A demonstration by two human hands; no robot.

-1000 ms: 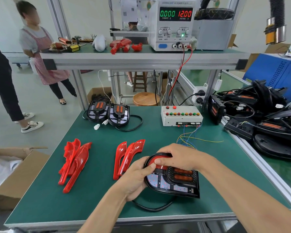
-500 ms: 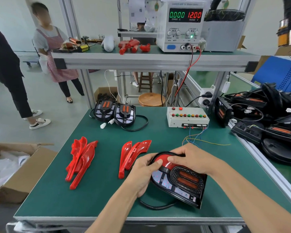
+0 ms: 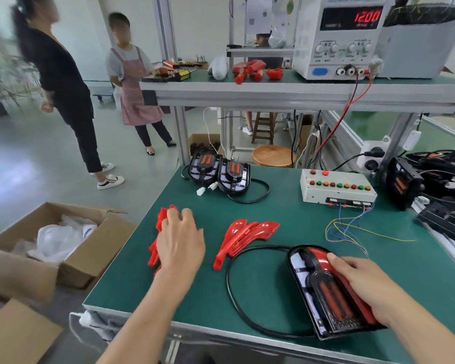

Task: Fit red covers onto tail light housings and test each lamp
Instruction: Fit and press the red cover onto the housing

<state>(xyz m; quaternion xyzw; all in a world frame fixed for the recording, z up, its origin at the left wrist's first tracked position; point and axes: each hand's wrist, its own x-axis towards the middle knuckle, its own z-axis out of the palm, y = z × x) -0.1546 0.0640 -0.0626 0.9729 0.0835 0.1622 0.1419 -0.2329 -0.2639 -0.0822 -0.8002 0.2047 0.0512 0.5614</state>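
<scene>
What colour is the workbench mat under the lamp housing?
Dark green workbench mat, seen in the head view.

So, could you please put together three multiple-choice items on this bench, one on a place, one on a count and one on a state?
1. Where is the left hand?
A. over the left pile of red covers
B. on the button box
C. on the power supply

2. How many tail light housings stand at the bench's far edge?
A. one
B. two
C. four

3. What does the right hand hold?
A. nothing
B. a loose cable
C. the near housing

Key: 1 A, its fingers lie above that pile; 2 B, a pair stands side by side; 3 C, its fingers curl over the housing's red-covered right edge.
</scene>
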